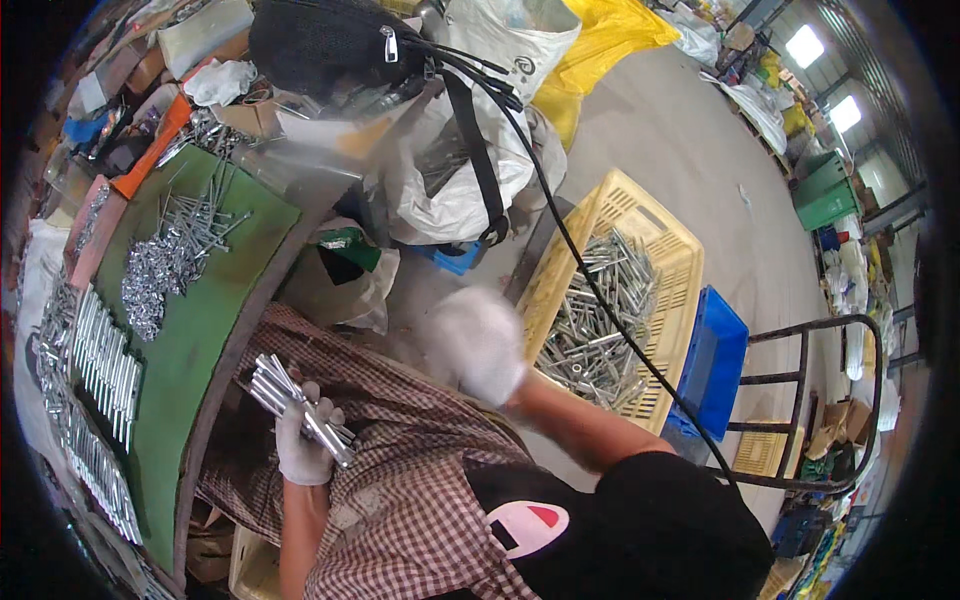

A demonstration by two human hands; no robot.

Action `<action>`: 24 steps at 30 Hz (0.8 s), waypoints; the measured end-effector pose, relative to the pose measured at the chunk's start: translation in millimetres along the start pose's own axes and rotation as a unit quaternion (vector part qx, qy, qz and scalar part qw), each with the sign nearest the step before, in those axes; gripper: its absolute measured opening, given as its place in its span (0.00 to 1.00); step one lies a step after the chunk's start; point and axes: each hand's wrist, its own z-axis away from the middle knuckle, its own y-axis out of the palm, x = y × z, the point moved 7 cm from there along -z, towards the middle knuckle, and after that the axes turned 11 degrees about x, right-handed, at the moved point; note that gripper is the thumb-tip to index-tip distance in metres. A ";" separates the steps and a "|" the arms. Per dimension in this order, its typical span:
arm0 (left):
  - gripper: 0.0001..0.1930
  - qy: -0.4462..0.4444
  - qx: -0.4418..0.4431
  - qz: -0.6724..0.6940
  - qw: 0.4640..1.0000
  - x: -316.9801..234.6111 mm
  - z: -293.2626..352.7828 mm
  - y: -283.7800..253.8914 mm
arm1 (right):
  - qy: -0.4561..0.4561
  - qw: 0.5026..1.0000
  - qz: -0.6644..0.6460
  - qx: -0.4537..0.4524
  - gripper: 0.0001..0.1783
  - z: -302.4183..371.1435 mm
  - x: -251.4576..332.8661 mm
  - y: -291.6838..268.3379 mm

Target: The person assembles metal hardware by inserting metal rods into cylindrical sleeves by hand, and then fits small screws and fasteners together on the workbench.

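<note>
While one bundle of tubes [272, 392], too overlapped to count, slants from upper left to lower right over the apron [400, 500], the left hand [303, 445] wraps its fingers round it. The right hand [475, 340] is blurred beside one yellow crate [640, 205] of loose tubes, its grip impossible to tell. Leftward, two rows [105, 365] of tubes and one main heap [160, 275] of bolts lie on one green table [195, 370].

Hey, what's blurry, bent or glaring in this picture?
Head view: right hand heavily blurred, left hand and its rods clearer; head view: green tabletop edge bowed by the fisheye; head view: two bright panels washed out white, upper right.
</note>
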 end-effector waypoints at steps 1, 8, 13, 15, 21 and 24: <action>0.23 -0.001 -0.011 -0.041 0.999 -3.2 1.1 1.7 | 0.159 0.973 0.140 0.094 0.08 6.0 -37.0 -21.7; 0.28 -0.095 -0.018 -0.106 0.990 16.7 -3.7 33.6 | 0.573 0.798 0.130 0.132 0.19 157.8 -292.5 -32.3; 0.32 -0.143 0.007 -0.136 0.980 22.3 -1.4 45.9 | 0.630 0.727 0.111 0.251 0.26 181.3 -340.7 -8.4; 0.32 -0.137 0.012 -0.164 0.977 21.8 -1.7 42.8 | 0.602 0.737 0.165 0.261 0.21 186.5 -347.5 -34.4; 0.32 -0.117 -0.004 -0.141 0.983 17.5 5.9 40.2 | 0.298 0.885 0.189 0.303 0.23 137.1 -310.7 -20.3; 0.32 -0.145 0.001 -0.126 0.981 23.0 2.3 49.7 | 0.391 0.866 0.137 0.281 0.25 169.8 -346.2 10.2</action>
